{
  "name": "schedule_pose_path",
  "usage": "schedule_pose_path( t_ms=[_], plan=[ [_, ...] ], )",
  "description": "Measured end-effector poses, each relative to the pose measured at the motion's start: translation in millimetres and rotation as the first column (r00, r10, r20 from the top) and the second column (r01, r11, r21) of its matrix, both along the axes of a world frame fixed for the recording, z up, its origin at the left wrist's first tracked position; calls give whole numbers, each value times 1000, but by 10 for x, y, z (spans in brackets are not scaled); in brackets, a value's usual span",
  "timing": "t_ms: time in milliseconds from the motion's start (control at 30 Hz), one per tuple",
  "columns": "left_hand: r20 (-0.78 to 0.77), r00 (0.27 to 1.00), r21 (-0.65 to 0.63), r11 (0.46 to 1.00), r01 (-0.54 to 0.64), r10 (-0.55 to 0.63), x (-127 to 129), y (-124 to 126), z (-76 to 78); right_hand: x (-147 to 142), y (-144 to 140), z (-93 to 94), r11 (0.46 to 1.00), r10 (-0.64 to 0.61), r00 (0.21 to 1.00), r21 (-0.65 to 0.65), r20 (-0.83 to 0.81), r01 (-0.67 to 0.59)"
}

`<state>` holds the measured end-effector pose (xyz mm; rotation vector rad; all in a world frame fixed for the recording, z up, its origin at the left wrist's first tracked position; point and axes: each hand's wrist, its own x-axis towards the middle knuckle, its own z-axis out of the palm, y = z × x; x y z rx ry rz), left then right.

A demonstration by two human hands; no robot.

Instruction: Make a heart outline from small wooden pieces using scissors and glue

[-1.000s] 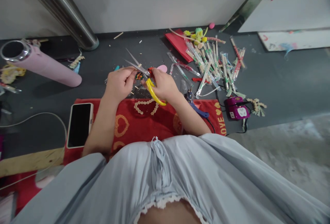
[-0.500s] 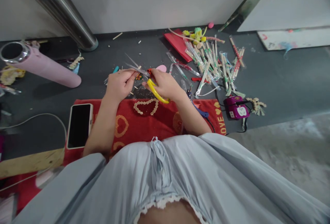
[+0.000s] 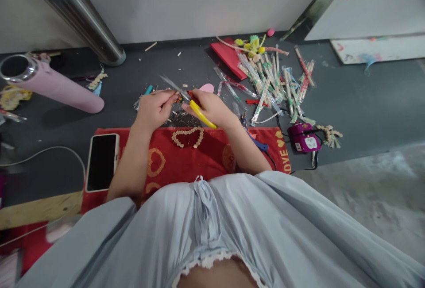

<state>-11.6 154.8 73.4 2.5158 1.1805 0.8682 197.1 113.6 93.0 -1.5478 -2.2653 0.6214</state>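
Note:
My right hand [image 3: 212,107] grips yellow-handled scissors [image 3: 199,114], with the steel blades [image 3: 172,85] pointing up and left. Facing it, my left hand [image 3: 153,107] pinches a small thin stick-like piece at the blades; the piece is too small to make out. Both hands hover over the dark floor just beyond a red cloth [image 3: 212,155]. A heart outline made of pale stick bits [image 3: 187,136] lies on that cloth right below my hands.
A phone [image 3: 102,160] lies on the cloth's left end. A pink tube [image 3: 56,88] and a metal pipe [image 3: 89,29] are at the left. Wrapped sticks [image 3: 275,85], a red sheet [image 3: 229,57] and a purple device [image 3: 304,139] with cable lie at the right.
The scissor blades, wide apart a second ago, have come together. Both hands have stayed in almost the same place.

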Motion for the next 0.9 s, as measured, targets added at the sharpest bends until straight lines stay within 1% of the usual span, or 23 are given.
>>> schedule_pose_path(
  t_ms=[67,133,267,367,467,500,533,567,600,667,700,733,800,833,900],
  plan=[
    [-8,1000,-34,999,-4,4,26,-18,23,-20,-5,18,1000,-25,1000,7,-7,25],
    [-22,999,-70,997,-28,26,59,-27,39,-24,0,14,999,-47,999,-13,1,47],
    [-86,990,-178,976,-129,115,94,3,44,-1,17,-18,990,-116,992,-78,52,120],
    [-227,958,-275,932,-235,175,83,43,48,20,19,-31,979,-169,977,-89,132,181],
    [-414,893,-301,900,-316,175,68,61,59,43,24,-38,974,-202,965,-69,167,215],
    [-456,875,-302,896,-326,164,66,63,60,50,29,-39,972,-201,971,-93,132,214],
    [-482,863,-304,895,-327,152,65,63,57,56,37,-39,967,-193,980,-158,46,198],
    [-495,858,-306,896,-322,140,64,65,48,58,46,-38,955,-184,980,-249,-74,161],
    [-497,857,-307,897,-317,133,64,68,34,57,57,-35,935,-183,962,-337,-202,107],
    [-492,857,-296,897,-329,153,57,81,-12,47,83,-23,874,-213,876,-486,-432,-27],
    [-488,856,-286,894,-344,173,50,91,-42,42,98,-16,842,-240,826,-533,-511,-85],
    [-485,851,-274,889,-366,201,41,103,-72,39,113,-8,814,-263,785,-565,-561,-131],
    [-467,853,-248,891,-381,234,17,124,-131,45,145,6,773,-278,736,-598,-617,-210],
    [-450,861,-231,901,-367,236,4,131,-155,54,160,11,768,-259,736,-595,-626,-236],
    [-412,885,-188,930,-315,217,-17,138,-189,76,184,16,787,-190,776,-566,-601,-246]
  ],
)
